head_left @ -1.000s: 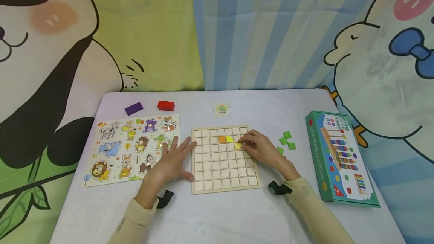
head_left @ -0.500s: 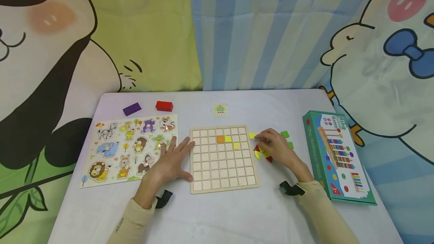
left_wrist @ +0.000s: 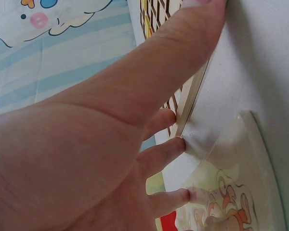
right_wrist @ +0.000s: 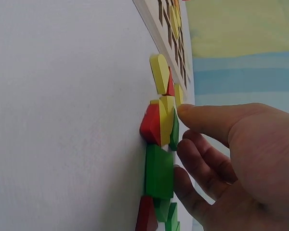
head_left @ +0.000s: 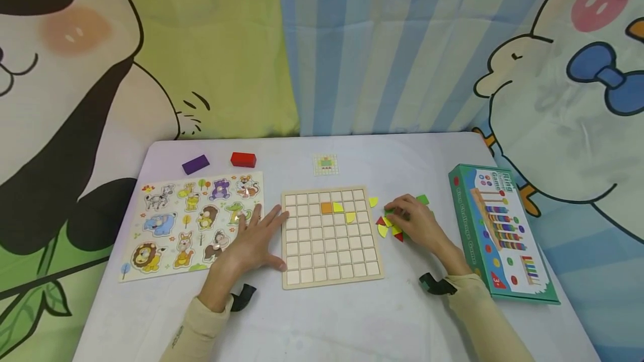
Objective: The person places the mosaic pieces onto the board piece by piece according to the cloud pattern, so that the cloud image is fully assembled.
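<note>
The left hand [head_left: 255, 242] is spread, with its fingertips and thumb at the left edge of a wooden grid board [head_left: 318, 284]. In the left wrist view its thumb [left_wrist: 178, 43] overlaps the board's edge. An orange square tile [head_left: 327, 208] and two yellow tiles [head_left: 338, 207] lie in the grid's cells. To the board's right, the right hand [head_left: 415, 225] reaches over loose yellow, red and green tiles [head_left: 382, 230]. Its thumb and fingertips are right beside a green tile [right_wrist: 175, 130]; I cannot tell whether they pinch it. The hand hides part of the pile.
An animal puzzle board [head_left: 166, 242] lies on the left. Behind it are a purple block [head_left: 195, 164] and a red block [head_left: 244, 160]. A small pattern card [head_left: 326, 165] lies behind the grid. A green toy box [head_left: 503, 233] stands on the right.
The right hand has left a yellow tile in the grid and moved right to the loose tiles, its fingertips now by a green one. The left hand stays at the board's edge.
</note>
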`<state>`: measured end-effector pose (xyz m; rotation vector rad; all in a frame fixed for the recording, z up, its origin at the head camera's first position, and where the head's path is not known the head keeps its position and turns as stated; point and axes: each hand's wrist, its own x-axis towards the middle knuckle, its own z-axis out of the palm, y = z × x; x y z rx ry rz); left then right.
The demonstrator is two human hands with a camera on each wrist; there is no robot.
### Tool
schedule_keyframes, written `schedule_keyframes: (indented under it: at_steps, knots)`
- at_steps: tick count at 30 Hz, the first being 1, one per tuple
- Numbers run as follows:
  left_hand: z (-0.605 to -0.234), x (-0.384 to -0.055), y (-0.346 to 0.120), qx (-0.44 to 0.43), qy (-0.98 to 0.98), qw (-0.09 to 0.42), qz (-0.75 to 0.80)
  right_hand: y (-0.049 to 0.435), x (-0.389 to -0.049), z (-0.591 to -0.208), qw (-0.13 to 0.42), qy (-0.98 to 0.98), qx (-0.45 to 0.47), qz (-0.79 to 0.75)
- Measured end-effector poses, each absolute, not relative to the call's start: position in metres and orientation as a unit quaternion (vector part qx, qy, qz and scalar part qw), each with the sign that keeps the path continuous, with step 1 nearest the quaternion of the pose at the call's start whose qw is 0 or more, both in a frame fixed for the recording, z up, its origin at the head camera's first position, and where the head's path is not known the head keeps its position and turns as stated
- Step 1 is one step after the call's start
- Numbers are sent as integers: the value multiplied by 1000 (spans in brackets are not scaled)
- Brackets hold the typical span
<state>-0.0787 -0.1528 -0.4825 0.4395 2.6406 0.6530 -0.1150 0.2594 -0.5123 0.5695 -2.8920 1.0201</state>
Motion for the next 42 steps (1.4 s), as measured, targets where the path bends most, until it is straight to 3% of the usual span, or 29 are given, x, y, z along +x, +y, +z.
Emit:
schedule_keyframes:
  at_steps: [22,42]
  knots:
    - [-481,-78,-152,160,939,189,241,187,-119,-513,27,-928,239,284]
    - [-484,-79,-155,160,939,189,237,176,-121,-514,59,-942,258,208]
